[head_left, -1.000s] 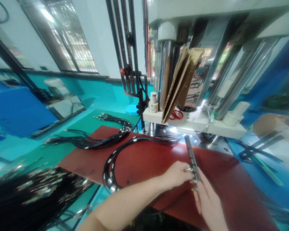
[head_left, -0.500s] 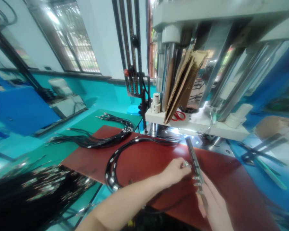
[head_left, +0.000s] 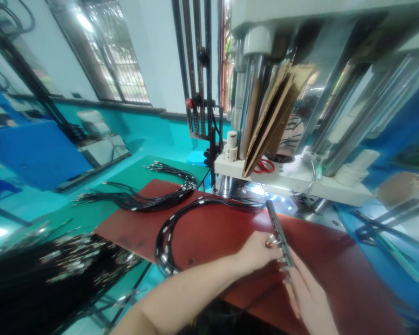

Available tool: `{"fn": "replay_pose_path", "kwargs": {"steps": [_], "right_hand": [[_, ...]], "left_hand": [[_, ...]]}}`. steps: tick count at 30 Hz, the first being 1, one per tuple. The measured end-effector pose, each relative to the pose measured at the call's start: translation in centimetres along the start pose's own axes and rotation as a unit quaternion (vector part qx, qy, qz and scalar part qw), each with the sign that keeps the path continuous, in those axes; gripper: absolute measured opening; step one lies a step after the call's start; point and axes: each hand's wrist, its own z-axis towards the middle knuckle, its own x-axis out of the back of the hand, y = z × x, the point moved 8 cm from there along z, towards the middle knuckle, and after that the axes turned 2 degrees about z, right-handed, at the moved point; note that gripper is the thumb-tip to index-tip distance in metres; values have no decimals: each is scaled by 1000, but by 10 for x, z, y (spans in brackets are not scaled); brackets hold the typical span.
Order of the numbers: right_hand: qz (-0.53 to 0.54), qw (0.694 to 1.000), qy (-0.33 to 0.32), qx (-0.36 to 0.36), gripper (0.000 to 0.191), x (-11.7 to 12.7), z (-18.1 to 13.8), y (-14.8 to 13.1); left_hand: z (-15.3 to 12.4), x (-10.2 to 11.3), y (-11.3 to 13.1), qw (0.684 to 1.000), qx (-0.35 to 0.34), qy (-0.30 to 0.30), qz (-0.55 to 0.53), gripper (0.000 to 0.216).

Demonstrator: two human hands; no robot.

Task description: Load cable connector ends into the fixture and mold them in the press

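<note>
Head view. Two hands were in frame, both the person's own. One long, narrow dark metal bar [head_left: 278, 234] lay on the red mat [head_left: 212, 228], running from near the machine base down toward the hands. It looked flat and slim, with small silvery fittings seated along its near end; at least three could be made out, the exact count blurred.

The left hand [head_left: 256, 253] rested on the mat just left of the bar, fingers curled together, the tips pinching a small round silvery connector [head_left: 271, 241] against the bar's left edge. The right hand [head_left: 307, 298] lay below the bar's near end, fingers extended and close together, fingertips touching the bar; whether they gripped it could not be told.

Cables: one looped bundle of black cables [head_left: 171, 232] lay on the mat, left of the hands; one fanned bundle [head_left: 143, 197] lay across the mat's far left corner onto the green bench; one large dark heap [head_left: 45, 274] sat at lower left, individual cables uncountable.

Behind the mat stood one press machine [head_left: 300, 93] with folded cardboard [head_left: 275, 111] leaning against its columns and one pair of red-handled scissors [head_left: 264, 166] on its white ledge.
</note>
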Motion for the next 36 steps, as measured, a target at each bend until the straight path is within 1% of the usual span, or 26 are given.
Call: {"fn": "replay_pose_path", "kwargs": {"steps": [2,4,8,12,14,15,17,19,22,23,25,27,29,33,36], "right_hand": [[-5,1000,-7,-9,58,-2,-3,-2],[-6,1000,-10,-6,61,-2,-6,-6],[-10,1000,-3,4,59,0,-6,-8],[-12,1000,-1,3,59,1,-4,-5],[-13,1000,-4,2,62,0,-4,-5],[-14,1000,-6,1,64,0,-4,-4],[-17,1000,-9,0,65,0,-4,-5],[-20,1000,-11,-1,65,0,-4,-5],[-20,1000,-22,1,61,0,-2,-5],[-18,999,-30,2,60,-1,-2,-4],[-10,999,-45,4,57,0,-1,-2],[3,999,-55,2,56,1,0,1],[17,998,-58,-6,58,2,1,6],[29,998,-61,-16,62,3,3,12],[29,997,-73,-20,63,3,4,15]], "left_hand": [[0,2,-3,1000,23,-13,-9,21],[-1,6,-3,998,43,-23,-40,27],[-2,15,9,993,37,-36,-104,37],[-3,14,8,993,73,-44,-80,41],[-3,10,5,993,82,-63,-58,41],[-2,7,4,992,79,-75,-56,40],[0,4,4,993,55,-91,-60,37],[3,5,7,995,18,-86,-48,33],[7,13,11,999,-12,-49,-9,21],[8,16,12,999,-11,-35,-8,18],[10,22,13,999,14,-20,-21,15],[11,23,11,998,52,-23,-28,14],[12,22,9,996,74,-36,-27,15],[15,20,12,998,45,-44,-31,13],[17,22,13,999,25,-37,0,12]]}}
